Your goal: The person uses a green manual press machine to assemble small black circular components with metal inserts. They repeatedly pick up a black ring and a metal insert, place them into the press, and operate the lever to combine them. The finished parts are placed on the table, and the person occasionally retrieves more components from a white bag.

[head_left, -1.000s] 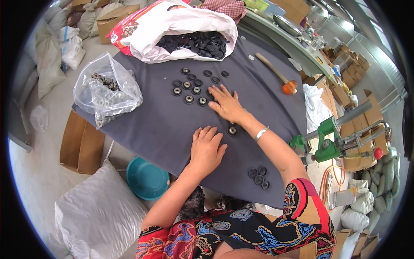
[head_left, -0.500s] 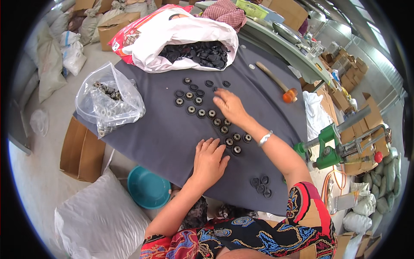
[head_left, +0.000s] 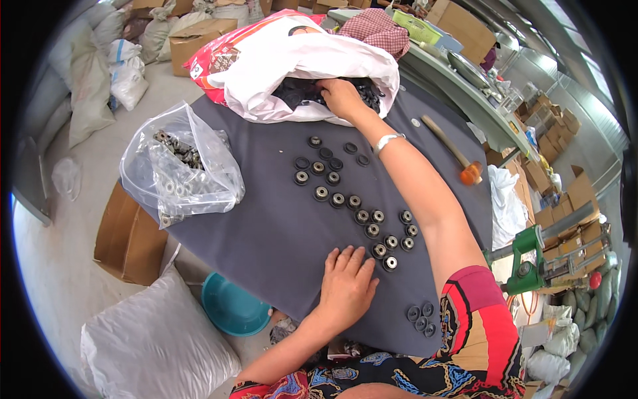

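My right hand [head_left: 342, 98] reaches into the mouth of a white and red sack [head_left: 259, 100] full of black round plastic pieces [head_left: 290, 93]. Its fingertips are among the pieces, so what they grip, if anything, is hidden. Near the front of the grey-covered table, my left hand [head_left: 347, 284] lies flat with fingers spread, holding nothing. Just beyond it, several black wheels with metal bearings [head_left: 390, 264] stand in a staggered line. Farther back, a few black rings without visible metal centres [head_left: 350, 147] lie beside more bearing-fitted wheels [head_left: 314, 141].
A clear plastic bag of metal bearings [head_left: 179, 166] sits on the table's left edge. Several black pieces [head_left: 421, 323] lie near right. A mallet [head_left: 458, 156] rests at far right, beyond a green hand press [head_left: 525, 263]. A teal basin [head_left: 234, 304] stands below left.
My right hand has moved from the black rings on the table up into the sack. My left hand stays flat on the cloth. The view has shifted slightly.
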A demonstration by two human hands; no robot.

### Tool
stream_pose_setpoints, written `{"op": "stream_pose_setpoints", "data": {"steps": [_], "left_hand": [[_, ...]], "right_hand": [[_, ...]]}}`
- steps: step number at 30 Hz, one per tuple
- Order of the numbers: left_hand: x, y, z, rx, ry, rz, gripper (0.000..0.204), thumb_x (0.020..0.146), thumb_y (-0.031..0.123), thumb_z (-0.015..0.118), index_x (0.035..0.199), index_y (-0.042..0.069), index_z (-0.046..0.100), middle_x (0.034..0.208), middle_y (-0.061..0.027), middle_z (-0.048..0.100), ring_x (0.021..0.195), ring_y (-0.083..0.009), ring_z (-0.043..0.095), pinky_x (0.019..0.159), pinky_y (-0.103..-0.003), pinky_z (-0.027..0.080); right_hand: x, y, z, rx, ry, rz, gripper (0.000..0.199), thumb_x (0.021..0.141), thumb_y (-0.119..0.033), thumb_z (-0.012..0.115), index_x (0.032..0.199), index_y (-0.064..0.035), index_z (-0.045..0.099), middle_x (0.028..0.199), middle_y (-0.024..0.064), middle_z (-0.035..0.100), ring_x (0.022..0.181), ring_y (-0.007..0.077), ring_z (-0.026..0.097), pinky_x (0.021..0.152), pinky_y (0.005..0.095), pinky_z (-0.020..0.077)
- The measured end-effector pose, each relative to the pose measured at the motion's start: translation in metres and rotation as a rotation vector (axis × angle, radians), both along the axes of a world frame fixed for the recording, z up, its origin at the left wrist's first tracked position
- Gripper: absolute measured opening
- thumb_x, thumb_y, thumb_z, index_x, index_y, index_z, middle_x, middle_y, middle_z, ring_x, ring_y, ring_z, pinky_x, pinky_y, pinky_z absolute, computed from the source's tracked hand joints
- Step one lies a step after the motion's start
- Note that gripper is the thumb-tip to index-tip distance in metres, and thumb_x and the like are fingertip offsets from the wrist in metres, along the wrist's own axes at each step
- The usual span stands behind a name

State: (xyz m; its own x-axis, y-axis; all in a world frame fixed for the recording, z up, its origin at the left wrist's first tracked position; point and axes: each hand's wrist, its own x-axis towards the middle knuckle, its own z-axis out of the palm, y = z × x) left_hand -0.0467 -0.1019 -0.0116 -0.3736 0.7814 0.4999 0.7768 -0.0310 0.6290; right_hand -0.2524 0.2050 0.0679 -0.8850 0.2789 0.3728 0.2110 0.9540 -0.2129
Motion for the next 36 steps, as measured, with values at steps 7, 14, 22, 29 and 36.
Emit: {"op": "stream_pose_setpoints", "data": {"steps": [7, 14, 22, 29, 36], "left_hand": [[0.0, -0.003, -0.001, -0.029, -0.019, -0.062, 0.042, 0.074, 0.017, 0.074, 0.111, 0.003, 0.061, 0.122, -0.0203, 0.058, 0.116, -0.0385, 0.053, 0.1, -0.055, 0.037], [0.002, -0.007, -0.003, -0.007, -0.055, -0.146, 0.045, 0.075, 0.019, 0.075, 0.114, 0.003, 0.061, 0.123, -0.0201, 0.057, 0.116, -0.0377, 0.053, 0.098, -0.054, 0.039], [0.0, -0.01, -0.005, -0.013, -0.071, -0.117, 0.044, 0.076, 0.019, 0.073, 0.114, 0.002, 0.06, 0.121, -0.0202, 0.057, 0.113, -0.0373, 0.054, 0.098, -0.052, 0.04], [0.002, -0.01, -0.003, 0.022, -0.048, -0.118, 0.042, 0.075, 0.017, 0.074, 0.112, 0.001, 0.06, 0.12, -0.0204, 0.059, 0.111, -0.0374, 0.055, 0.097, -0.051, 0.041], [0.0, -0.005, -0.004, 0.092, -0.05, -0.052, 0.039, 0.075, 0.014, 0.072, 0.109, 0.0, 0.06, 0.116, -0.0208, 0.06, 0.107, -0.0372, 0.057, 0.093, -0.048, 0.044]], "right_hand": [[-0.067, 0.016, -0.029, 0.133, -0.105, -0.068, 0.053, 0.08, -0.007, 0.06, 0.132, -0.0153, 0.056, 0.14, 0.0155, 0.049, 0.13, 0.0327, 0.045, 0.109, 0.0386, 0.037], [-0.096, 0.023, -0.028, 0.127, -0.141, 0.015, 0.053, 0.095, -0.031, 0.046, 0.144, -0.0157, 0.041, 0.152, 0.0113, 0.035, 0.14, 0.03, 0.032, 0.117, 0.04, 0.024], [-0.11, 0.016, -0.025, -0.2, 0.029, 0.15, 0.059, 0.096, -0.047, 0.044, 0.145, -0.0139, 0.04, 0.153, 0.0107, 0.034, 0.141, 0.0286, 0.029, 0.116, 0.0378, 0.0236], [-0.064, 0.032, -0.014, 0.296, 0.19, 0.088, 0.046, 0.086, -0.023, 0.064, 0.128, -0.0069, 0.056, 0.131, 0.0181, 0.055, 0.122, 0.0359, 0.05, 0.103, 0.0427, 0.0387], [0.044, -0.039, 0.001, 0.062, 0.238, 0.077, 0.039, 0.075, -0.002, 0.066, 0.113, -0.0006, 0.058, 0.105, 0.0217, 0.06, 0.095, 0.0396, 0.059, 0.086, 0.0416, 0.049]]}}
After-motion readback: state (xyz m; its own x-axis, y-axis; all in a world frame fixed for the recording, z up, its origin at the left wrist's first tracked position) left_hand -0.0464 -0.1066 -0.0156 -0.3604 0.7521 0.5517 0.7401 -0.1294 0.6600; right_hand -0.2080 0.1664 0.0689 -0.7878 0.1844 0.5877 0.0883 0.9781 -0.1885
